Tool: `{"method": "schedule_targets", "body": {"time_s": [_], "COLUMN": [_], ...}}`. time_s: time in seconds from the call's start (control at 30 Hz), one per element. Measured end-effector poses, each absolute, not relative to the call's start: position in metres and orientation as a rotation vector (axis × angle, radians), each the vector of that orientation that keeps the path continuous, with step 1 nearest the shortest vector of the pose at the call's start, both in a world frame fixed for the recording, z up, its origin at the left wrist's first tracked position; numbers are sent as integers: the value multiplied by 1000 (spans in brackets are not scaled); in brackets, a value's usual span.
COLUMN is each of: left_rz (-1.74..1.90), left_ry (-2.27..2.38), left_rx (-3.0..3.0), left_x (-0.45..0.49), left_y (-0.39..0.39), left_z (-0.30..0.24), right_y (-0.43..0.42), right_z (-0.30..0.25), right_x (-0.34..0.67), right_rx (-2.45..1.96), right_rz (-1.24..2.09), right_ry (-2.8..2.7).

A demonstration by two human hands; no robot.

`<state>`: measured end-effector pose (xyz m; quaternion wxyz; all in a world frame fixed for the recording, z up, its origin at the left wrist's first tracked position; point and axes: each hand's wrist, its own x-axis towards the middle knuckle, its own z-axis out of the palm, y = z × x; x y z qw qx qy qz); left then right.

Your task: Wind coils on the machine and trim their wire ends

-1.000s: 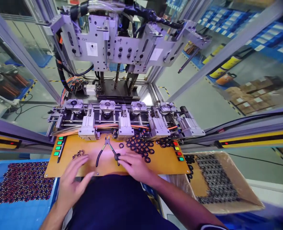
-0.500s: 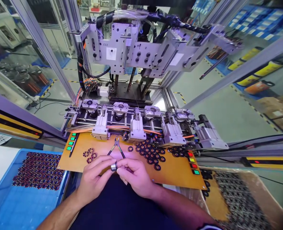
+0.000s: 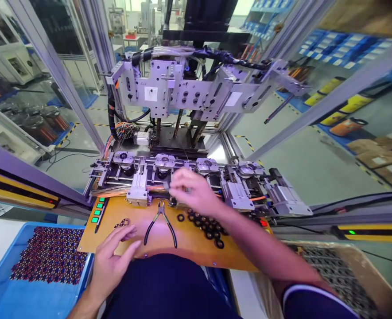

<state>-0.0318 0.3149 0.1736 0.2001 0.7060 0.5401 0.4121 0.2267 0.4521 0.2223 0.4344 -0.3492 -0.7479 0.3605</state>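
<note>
My right hand [image 3: 194, 190] reaches over the fixture row, pinching a small, blurred metallic cylinder [image 3: 167, 184]. It is just in front of the second round metal fixture [image 3: 164, 161] from the left; I cannot tell whether they touch. Above the orange board [image 3: 136, 235], my left hand [image 3: 114, 259] is open with thumb and fingers apart, holding nothing. Beyond its fingertips lie several small ring-shaped parts [image 3: 125, 221], partly covered by the hand. Between the hands, pliers [image 3: 161, 217] with dark handles rest on the board, handles spread. Dark rings [image 3: 209, 225] are clustered under my right forearm.
A blue tray [image 3: 26, 299] of ring parts stands left; a box [image 3: 358, 257] of similar parts stands right. Green buttons [image 3: 97, 212] line the board's left edge. Behind the fixtures hangs a metal plate assembly [image 3: 196, 95] with cables. Yellow-black side bars [image 3: 375, 232] flank the station.
My hands have parted. The right has carried the metallic cylinder forward to the fixture row; the left has let go and moved slightly left and down. The camera view has tilted up.
</note>
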Motion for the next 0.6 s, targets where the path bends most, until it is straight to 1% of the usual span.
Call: {"method": "schedule_targets", "body": {"time_s": [0.07, 0.2, 0.37, 0.6], "left_rz": [1139, 1125, 1104, 1065], "left_ry": [1569, 1636, 1716, 1721], "left_rx": [1944, 1921, 1930, 1856], "left_x": [-41, -50, -57, -61], "left_y": [312, 306, 298, 296], "left_z": [165, 158, 157, 149], "right_y": [500, 561, 576, 577], "right_z": [230, 227, 216, 224], "right_x": [235, 236, 231, 227], "right_rx": [-880, -900, -934, -1056], "right_rz": [674, 495, 350, 215], "right_ry": [-2031, -2276, -2518, -2698]}}
